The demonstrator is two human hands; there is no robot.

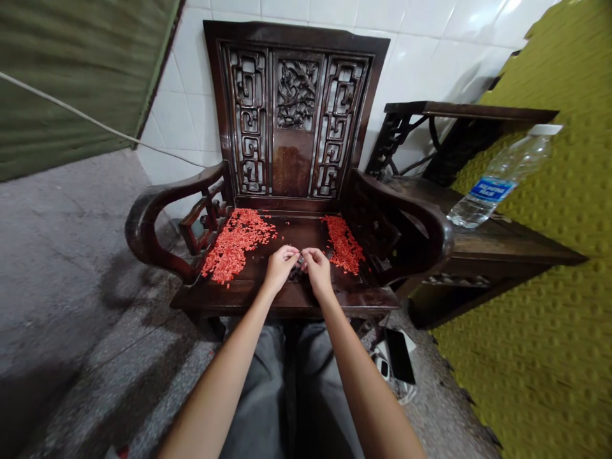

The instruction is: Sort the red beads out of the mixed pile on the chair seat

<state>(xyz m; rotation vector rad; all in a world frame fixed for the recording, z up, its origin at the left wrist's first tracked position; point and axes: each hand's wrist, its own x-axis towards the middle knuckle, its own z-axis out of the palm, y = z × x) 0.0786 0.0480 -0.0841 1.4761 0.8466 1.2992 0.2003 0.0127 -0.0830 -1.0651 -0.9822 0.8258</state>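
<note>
A seated person's grey trousers (pixel 287 389) fill the foreground before a dark carved wooden chair (pixel 296 108). Over the middle of its seat, the left hand (pixel 281 269) and right hand (pixel 318 271) meet with fingertips drawn together, though what they pinch is too small to tell. Two drifts of small red pieces (pixel 234 245) lie on the seat to either side of the hands, the larger toward the left armrest, the smaller toward the right. A smartphone (pixel 400 356) rests on the floor just below the chair's right front corner. A plastic water bottle (pixel 497 182) sits on a dark wooden side table (pixel 488 252) right of the chair, with white wall tiles (pixel 421 64) behind it.
</note>
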